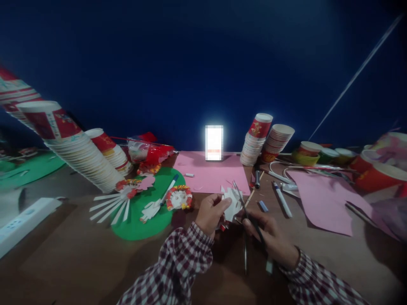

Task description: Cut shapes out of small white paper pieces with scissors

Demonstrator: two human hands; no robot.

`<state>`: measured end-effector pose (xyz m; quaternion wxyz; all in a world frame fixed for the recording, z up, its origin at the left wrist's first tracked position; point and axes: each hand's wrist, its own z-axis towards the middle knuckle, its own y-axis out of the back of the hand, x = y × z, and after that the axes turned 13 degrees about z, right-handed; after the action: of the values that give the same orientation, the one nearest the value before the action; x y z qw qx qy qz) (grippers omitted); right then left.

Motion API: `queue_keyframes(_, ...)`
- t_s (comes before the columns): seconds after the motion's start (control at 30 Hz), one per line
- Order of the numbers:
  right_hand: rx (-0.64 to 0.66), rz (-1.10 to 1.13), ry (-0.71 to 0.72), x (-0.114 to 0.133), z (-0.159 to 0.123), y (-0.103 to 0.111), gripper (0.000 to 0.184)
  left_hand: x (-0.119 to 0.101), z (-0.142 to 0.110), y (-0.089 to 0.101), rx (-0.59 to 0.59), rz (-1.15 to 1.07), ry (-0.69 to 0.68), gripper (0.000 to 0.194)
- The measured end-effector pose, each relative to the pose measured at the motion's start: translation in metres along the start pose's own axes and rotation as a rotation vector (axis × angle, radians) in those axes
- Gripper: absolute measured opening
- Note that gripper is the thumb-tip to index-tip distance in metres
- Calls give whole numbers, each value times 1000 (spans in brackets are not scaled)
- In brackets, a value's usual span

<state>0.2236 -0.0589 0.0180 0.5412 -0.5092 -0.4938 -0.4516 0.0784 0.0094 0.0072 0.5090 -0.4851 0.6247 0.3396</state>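
Cut white paper (232, 204) with a jagged edge is pinched between the thumb and fingers of my left hand (208, 215). My right hand (272, 238) grips dark-handled scissors (257, 231), and their blades point up beside the paper's right edge. Whether the blades touch the paper I cannot tell. Below my right hand a thin metal tool (245, 256) points toward me, its upper end hidden. Left of my hands, a green disc (140, 232) carries a white paper cutout (151, 210), a marker and a round red-and-yellow-edged paper piece (179, 198).
Pink paper (211, 173) lies behind my hands, with a bright, blurred-out screen (214, 143) at its far edge. Stacked paper cups (85, 159) lean at left; more (251, 144) stand at back right. A white marker (282, 200) and power strip (27, 222) lie on the table.
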Motion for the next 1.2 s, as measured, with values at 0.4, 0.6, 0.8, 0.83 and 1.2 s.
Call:
queue_keyframes(0.4, 78, -116, 57, -5, -1, 10, 46, -33, -7, 40, -154, -154, -63, 25)
queue_keyframes(0.6, 63, -128, 75, 2, -6, 8, 44, -52, -42, 113, -3, 223, 37, 32)
queue_keyframes(0.8, 65, -129, 129, 7, -7, 3, 44, -66, -64, 164, 133, 533, 50, 29)
queue_keyframes(0.83, 57, -136, 139, 6, -6, 3, 44, -66, -66, 168, 144, 571, 60, 27)
queue_keyframes(1.2, 45, -76, 84, 2, -4, 3, 53, -43, -90, 144, 200, 606, 49, 31)
